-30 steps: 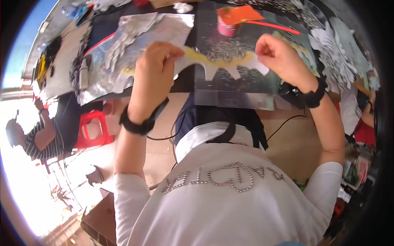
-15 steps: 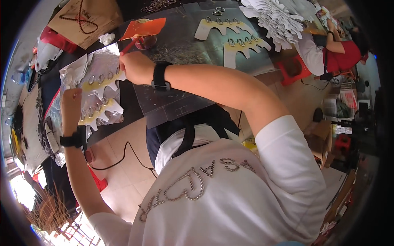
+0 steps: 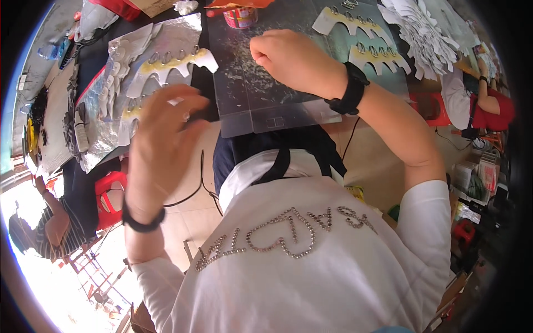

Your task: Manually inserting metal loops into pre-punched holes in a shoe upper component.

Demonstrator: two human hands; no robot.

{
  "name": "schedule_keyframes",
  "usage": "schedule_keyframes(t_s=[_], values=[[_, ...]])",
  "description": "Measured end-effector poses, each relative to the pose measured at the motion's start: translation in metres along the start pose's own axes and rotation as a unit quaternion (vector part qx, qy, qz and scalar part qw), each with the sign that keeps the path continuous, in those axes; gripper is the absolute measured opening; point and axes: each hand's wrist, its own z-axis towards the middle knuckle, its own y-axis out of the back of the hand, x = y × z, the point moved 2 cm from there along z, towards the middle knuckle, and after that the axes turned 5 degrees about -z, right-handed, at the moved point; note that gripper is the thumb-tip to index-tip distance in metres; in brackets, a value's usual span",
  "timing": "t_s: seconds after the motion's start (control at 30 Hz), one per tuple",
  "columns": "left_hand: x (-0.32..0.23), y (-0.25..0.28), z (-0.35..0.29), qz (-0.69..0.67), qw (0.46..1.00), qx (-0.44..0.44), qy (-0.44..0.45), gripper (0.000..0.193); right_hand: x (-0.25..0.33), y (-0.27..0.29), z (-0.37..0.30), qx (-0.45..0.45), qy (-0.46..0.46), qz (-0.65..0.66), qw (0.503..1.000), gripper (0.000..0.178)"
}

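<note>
My left hand (image 3: 166, 130), blurred, hangs at the near edge of the silvery sheet (image 3: 189, 28) with thumb and fingers apart. A small white spot shows by its fingers; I cannot tell what it is. Behind it lies a white toothed piece (image 3: 130, 115), partly hidden. Just beyond lies another white toothed piece (image 3: 172, 67) with yellowish smears and several metal rings (image 3: 166, 56) along it. My right hand (image 3: 294, 60) is closed in a fist above the dark board (image 3: 233, 108); whatever it holds, if anything, is hidden.
A pink tub (image 3: 241, 18) under an orange sheet (image 3: 239, 3) stands at the back. Two ringed white pieces (image 3: 355, 23) lie at the right, beside a heap of white cut pieces (image 3: 425, 36). One person (image 3: 61, 225) sits left, another (image 3: 491, 114) right. A black cable (image 3: 194, 191) hangs below.
My right hand has moved right, from beside the ringed pieces to over the board. My left hand has opened and moved nearer to me. The view has shifted too.
</note>
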Motion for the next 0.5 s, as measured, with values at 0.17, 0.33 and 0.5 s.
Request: schedule_keyframes(t_s=[0.17,0.33,0.5], values=[[-0.032,-0.065,-0.008,-0.180,0.980,0.074,-0.046,0.025,0.001,0.007,-0.010,-0.047,0.035,0.014,0.998,0.007],[-0.036,-0.113,-0.004,-0.279,0.954,0.104,-0.016,0.041,0.011,0.025,-0.015,0.028,-0.115,0.339,0.933,0.015],[-0.026,-0.143,0.008,-0.442,0.880,0.120,0.129,0.071,0.010,0.007,-0.017,-0.018,-0.185,0.720,0.669,0.021]])
